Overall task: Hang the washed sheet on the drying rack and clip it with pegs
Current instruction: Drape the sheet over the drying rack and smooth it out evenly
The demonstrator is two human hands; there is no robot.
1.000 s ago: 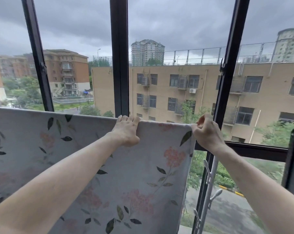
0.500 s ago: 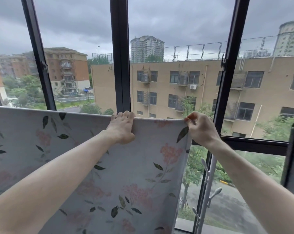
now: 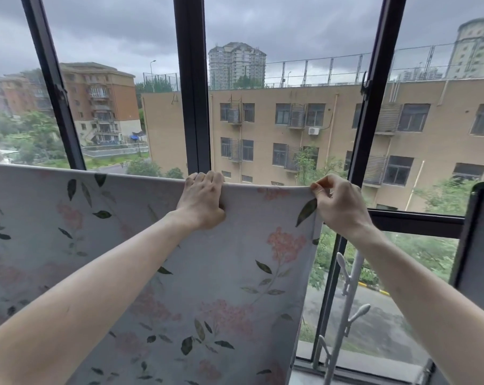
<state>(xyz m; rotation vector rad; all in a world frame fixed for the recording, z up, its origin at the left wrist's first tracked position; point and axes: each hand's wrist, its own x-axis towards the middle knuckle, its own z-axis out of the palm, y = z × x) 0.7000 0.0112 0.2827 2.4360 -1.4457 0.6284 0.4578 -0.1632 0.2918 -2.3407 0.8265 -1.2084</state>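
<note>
Sheet [image 3: 207, 273]: floral cloth is hanging over a top bar hidden under its fold, its upper edge running left to right across the view and its body falling straight down toward the person.
Rack: bar itself is not showing; only a pale post with hooks [image 3: 346, 295] is standing just past the sheet's right edge, in front of the window frame [image 3: 195, 87].
Left hand [image 3: 202, 204]: fingers are curling over the top fold near the middle of the visible stretch, thumb pressing the near side, so it is gripping cloth and the hidden bar together.
Right hand [image 3: 339, 207]: thumb and fingertips are pinching the sheet's top right corner, at the very end of the edge.
Key relation: long axis of the edge is lying level and sideways, both hands are sitting on that one line, well apart, with the right hand at the free end and the left hand further in.
Pegs: none are showing anywhere on the edge or in either hand.
Stage, as a judgement: draping is looking done and straightening is under way; clipping is not yet begun.
Next, as a judgement: the corner under the right hand is looking like the nearest place for a peg.
</note>
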